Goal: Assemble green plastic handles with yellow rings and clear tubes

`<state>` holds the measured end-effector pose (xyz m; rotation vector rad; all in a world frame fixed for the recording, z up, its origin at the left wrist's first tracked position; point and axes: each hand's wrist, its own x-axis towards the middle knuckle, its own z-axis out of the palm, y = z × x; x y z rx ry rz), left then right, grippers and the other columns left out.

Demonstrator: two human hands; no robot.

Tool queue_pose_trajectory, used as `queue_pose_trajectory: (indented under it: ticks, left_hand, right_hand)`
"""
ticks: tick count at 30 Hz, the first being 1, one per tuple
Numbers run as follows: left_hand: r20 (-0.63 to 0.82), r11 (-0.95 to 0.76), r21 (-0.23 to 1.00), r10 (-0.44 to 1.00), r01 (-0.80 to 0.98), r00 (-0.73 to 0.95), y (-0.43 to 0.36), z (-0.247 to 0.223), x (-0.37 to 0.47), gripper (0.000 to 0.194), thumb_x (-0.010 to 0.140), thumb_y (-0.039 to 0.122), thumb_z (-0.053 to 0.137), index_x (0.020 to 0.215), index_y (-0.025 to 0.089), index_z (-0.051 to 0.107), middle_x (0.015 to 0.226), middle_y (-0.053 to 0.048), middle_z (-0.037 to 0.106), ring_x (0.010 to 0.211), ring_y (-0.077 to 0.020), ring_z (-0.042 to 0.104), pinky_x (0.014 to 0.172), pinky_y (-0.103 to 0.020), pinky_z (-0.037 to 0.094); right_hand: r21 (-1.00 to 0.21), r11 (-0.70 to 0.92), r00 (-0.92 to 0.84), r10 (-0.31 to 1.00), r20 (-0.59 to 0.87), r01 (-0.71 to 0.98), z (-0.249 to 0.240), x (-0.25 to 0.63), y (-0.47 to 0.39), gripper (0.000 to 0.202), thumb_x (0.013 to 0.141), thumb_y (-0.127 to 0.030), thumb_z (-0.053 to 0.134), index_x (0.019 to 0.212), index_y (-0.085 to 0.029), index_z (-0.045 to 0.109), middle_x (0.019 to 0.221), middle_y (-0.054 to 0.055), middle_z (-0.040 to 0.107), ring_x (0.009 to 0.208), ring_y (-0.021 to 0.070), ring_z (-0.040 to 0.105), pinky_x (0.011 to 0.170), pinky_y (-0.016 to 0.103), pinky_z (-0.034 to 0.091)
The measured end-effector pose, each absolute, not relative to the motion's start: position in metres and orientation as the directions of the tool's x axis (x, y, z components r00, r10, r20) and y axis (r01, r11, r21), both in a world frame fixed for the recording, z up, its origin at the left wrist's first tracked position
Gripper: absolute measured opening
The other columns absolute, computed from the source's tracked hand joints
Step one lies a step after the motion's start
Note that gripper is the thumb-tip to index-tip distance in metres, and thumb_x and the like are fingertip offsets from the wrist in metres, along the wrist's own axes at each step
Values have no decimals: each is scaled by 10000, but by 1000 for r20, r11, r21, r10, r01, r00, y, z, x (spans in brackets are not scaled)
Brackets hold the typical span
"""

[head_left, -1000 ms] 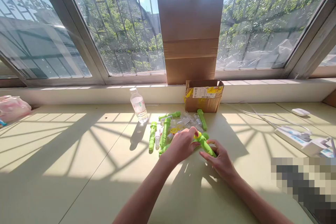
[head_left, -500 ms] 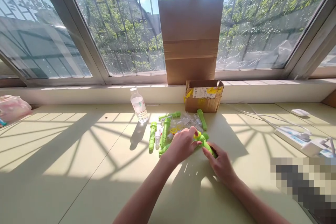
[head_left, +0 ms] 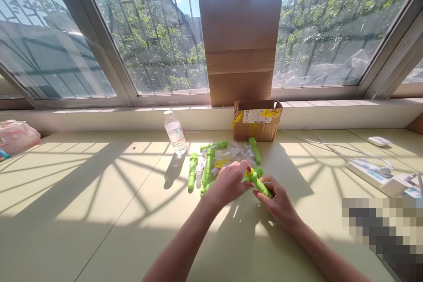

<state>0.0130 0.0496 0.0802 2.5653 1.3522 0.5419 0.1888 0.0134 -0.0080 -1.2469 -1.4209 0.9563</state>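
Note:
My right hand is wrapped round a green ribbed tube above the pale table. At the tube's upper left end, the fingers of my left hand close on a yellow ring. Beyond my hands lies a pile of clear plastic pieces with another yellow ring. Around the pile are several green tubes, among them one at the left, one beside it and one at the right.
A water bottle stands left of the pile. Behind it is an open cardboard box, with a tall cardboard sheet against the window. A power strip with cables is at the right, a pink bag at the far left.
The green tube and my right hand have shifted very slightly. My left fingers have moved a little at the yellow ring, with both hands keeping their hold.

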Motion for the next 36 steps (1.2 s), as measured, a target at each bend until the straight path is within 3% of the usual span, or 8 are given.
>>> queue_pose_trajectory:
  ticks: [3, 14, 25, 31, 36]
  left_hand:
    - [235, -584, 339, 812, 738, 534, 49, 82, 13, 267, 795, 347, 663, 995, 228, 531, 909, -2, 626, 747, -180, 614, 636, -278, 438]
    - [235, -561, 333, 828, 758, 509, 48, 80, 15, 238, 828, 353, 625, 1009, 223, 541, 890, -9, 613, 755, -182, 614, 644, -280, 443]
    - [186, -556, 316, 831, 769, 524, 46, 87, 14, 217, 831, 329, 611, 1002, 215, 540, 886, -16, 621, 753, -185, 623, 668, -284, 459]
    - [188, -548, 305, 836, 779, 515, 46, 85, 15, 222, 808, 325, 643, 977, 217, 546, 850, -6, 623, 729, -186, 620, 655, -278, 452]
    - [193, -545, 307, 838, 780, 510, 45, 85, 15, 217, 807, 320, 655, 967, 218, 548, 832, 0, 622, 719, -183, 617, 660, -280, 452]
  right_hand:
    - [-958, 172, 8, 984, 178, 228, -4, 187, 10, 202, 787, -379, 621, 859, -195, 578, 636, -29, 486, 558, 125, 436, 507, 239, 346]
    - [-881, 257, 2, 960, 281, 398, 1, 185, 6, 324, 881, -469, 509, 823, -175, 634, 632, -18, 508, 591, 128, 436, 560, 237, 349]
    - [-920, 194, -50, 981, 188, 340, 2, 185, 5, 445, 914, -528, 418, 652, -191, 542, 501, -41, 406, 487, 116, 389, 495, 247, 281]
    - [-958, 153, -17, 988, 153, 241, -6, 185, 11, 388, 752, -501, 657, 972, -190, 584, 580, -48, 485, 518, 127, 426, 503, 248, 325]
    - [-936, 181, 4, 982, 191, 302, -9, 184, 9, 243, 795, -421, 616, 872, -191, 600, 636, -26, 523, 562, 128, 448, 531, 249, 352]
